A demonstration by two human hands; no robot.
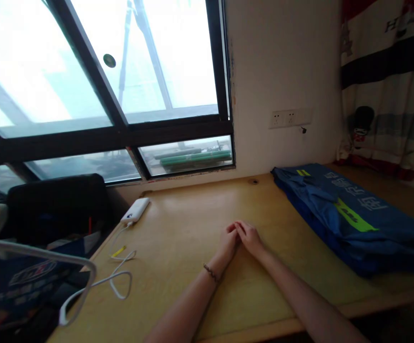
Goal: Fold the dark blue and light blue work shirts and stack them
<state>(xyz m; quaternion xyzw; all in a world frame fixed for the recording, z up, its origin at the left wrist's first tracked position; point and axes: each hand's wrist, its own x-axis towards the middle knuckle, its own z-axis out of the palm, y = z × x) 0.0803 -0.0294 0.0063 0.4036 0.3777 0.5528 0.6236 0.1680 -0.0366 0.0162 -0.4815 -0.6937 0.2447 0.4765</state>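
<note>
My left hand (227, 243) and my right hand (250, 238) rest together on the wooden table (185, 228), fingertips touching in the middle of it. The fingers of both are curled toward each other and I see nothing held in them. A thin bracelet sits on my left wrist. A folded blue garment (353, 214) with white characters and green-yellow patches lies to the right of my hands, apart from them.
A white power bank (136, 210) with a looping white cable (119, 274) lies at the table's left edge. A dark bag (55, 209) stands left of the table, below a large window. Wall sockets (287, 117) and a striped curtain (386, 85) are behind.
</note>
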